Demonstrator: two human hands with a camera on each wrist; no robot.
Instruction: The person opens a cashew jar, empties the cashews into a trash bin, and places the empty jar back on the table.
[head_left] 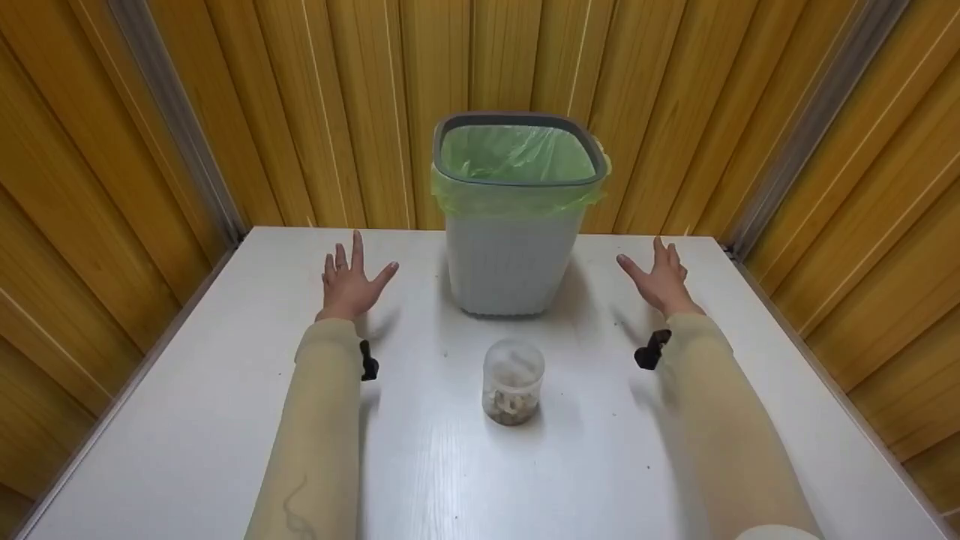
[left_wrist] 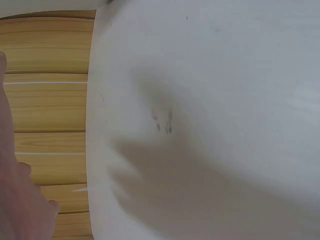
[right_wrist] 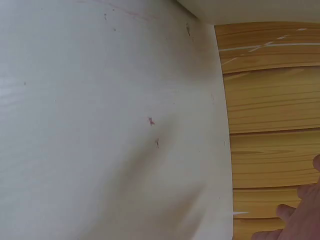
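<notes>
My left hand [head_left: 350,289] is held over the table to the left of a bin, fingers spread and thumb pointing inward. On the other side my right hand [head_left: 663,283] mirrors it, fingers extended, with nothing in it. Between them, toward the back, stands a light grey trash bin [head_left: 504,262] with a dark rim and a green bag liner [head_left: 517,154]. Nearer to me a clear plastic jar [head_left: 513,382] stands upright, with small pale and brownish pieces in its lower part. The left wrist view catches part of the left hand [left_wrist: 22,195] at its edge.
The white table [head_left: 420,480] meets a wood-patterned back wall [head_left: 360,112], with similar panels on both sides. Small dark marks [left_wrist: 162,122] dot the tabletop. A black wrist mount [head_left: 652,349] hangs at the right sleeve, another black mount [head_left: 368,361] at the left.
</notes>
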